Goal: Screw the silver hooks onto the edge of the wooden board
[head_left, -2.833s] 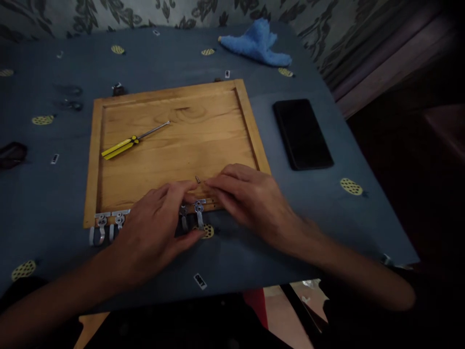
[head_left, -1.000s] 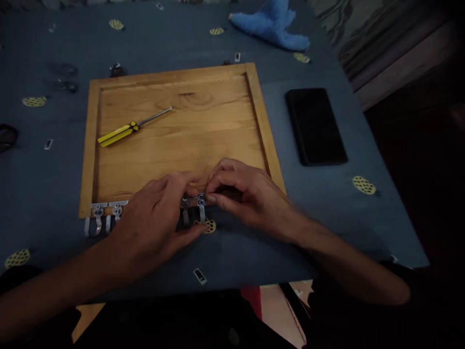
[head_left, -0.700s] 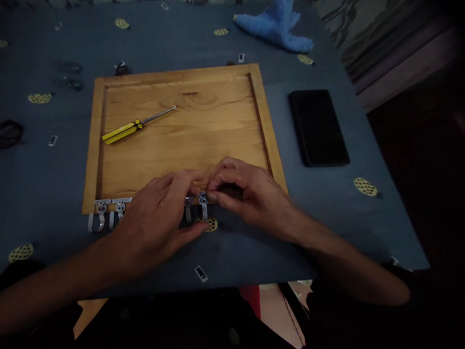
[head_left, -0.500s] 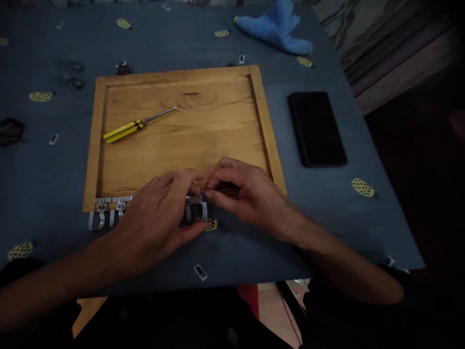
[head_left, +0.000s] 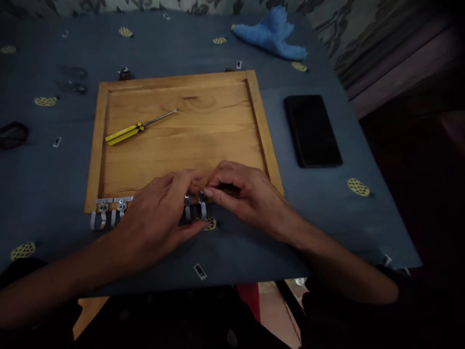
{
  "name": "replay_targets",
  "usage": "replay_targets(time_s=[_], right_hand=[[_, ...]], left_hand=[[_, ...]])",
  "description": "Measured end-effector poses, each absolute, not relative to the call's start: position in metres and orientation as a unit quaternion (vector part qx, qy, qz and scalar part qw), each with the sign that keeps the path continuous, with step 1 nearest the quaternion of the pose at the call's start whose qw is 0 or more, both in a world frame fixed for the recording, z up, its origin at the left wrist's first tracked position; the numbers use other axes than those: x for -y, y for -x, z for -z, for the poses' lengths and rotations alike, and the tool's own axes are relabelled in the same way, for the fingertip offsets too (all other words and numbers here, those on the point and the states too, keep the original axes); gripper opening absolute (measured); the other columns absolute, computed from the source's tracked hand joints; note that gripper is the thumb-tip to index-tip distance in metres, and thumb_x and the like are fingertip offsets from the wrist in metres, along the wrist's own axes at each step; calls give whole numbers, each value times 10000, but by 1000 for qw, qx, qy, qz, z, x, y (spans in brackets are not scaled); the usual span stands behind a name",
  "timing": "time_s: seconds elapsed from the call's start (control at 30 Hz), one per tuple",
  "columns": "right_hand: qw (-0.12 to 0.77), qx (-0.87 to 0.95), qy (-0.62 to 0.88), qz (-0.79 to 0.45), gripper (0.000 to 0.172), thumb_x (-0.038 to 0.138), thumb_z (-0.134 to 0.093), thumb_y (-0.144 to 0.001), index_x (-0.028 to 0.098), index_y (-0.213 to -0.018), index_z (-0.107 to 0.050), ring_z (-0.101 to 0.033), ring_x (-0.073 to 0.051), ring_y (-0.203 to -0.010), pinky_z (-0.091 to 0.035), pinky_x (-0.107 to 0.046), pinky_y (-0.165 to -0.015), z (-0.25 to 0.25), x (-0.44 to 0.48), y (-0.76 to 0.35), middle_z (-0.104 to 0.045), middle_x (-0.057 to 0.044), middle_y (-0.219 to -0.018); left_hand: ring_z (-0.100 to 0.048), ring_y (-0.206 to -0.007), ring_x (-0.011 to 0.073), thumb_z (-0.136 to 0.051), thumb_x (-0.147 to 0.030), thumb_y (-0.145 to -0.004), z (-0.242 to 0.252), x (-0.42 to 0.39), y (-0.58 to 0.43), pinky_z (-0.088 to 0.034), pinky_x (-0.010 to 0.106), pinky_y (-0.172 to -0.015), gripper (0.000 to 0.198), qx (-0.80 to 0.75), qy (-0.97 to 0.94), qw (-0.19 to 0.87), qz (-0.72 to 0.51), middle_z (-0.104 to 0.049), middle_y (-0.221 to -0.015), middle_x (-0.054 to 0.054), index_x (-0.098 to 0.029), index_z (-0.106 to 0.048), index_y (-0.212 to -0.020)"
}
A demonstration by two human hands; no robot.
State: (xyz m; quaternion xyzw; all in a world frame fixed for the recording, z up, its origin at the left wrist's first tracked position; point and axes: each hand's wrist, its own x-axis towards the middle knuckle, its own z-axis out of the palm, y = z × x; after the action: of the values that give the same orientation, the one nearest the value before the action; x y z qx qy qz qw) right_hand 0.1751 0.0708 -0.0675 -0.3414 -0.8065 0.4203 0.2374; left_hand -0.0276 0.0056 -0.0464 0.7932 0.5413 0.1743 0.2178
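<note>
A row of silver metal hooks, a hook rack (head_left: 122, 205), lies along the near edge of a shallow wooden tray (head_left: 96, 145). My left hand (head_left: 154, 218) covers the middle of the rack and steadies it, its thumb reaching below the hooks at the right end. Beside the rightmost hook, my right hand (head_left: 250, 196) pinches thumb and fingertips together. Whatever it pinches is too small and hidden to make out. The fingertips of both hands nearly meet there. On the tray's floor rests a yellow-and-black screwdriver (head_left: 125, 134), tip pointing up and right.
A black rectangular device (head_left: 313, 131) lies right of the tray. Behind it sits a blue plush cloth (head_left: 271, 36). Small dark objects (head_left: 76, 87) are at the back left, with another dark item (head_left: 13, 134) at the left. A patterned blue tablecloth (head_left: 247, 252) covers the table.
The view has shifted slightly, so everything on the table appears a little moved. Both hands keep nearly the same pose at the rack's right end.
</note>
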Motion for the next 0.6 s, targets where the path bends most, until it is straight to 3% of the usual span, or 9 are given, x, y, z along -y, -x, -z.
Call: replay_targets(time_s=[0.17,0.37,0.6], right_hand=[[274,810,330,-401,189,262,-603,-1010,168,-878,-700,-650,-181,-842,-497,-320,-739,67,-64,-187,-699,-62,-887],[302,897,236,-221,94,177,-607,-1000,190,-985,-698,-659,-230,-981,-536,-423,-866,75,-44,-206,-762,-91,-1102],[299,910,214,-192,187,148,-557,-1013,151,-1145,-688,-628,-249,-1040,-538,-437,-878,85,-42,-204,-726,-135,-1180]], left_hand=[[-716,-1054,290,-782,-264,-809,47,-4,29,-587,479,-916,604,-545,-788,227,-172,-730,-1139,62,-259,-434,-1302],[-703,-1081,287,-746,-249,-844,46,-4,29,-586,474,-935,584,-544,-794,220,-162,-726,-1150,54,-249,-421,-1330],[-717,-1044,269,-786,-254,-813,47,-5,29,-589,442,-913,610,-544,-796,210,-163,-732,-1133,49,-253,-430,-1308]])
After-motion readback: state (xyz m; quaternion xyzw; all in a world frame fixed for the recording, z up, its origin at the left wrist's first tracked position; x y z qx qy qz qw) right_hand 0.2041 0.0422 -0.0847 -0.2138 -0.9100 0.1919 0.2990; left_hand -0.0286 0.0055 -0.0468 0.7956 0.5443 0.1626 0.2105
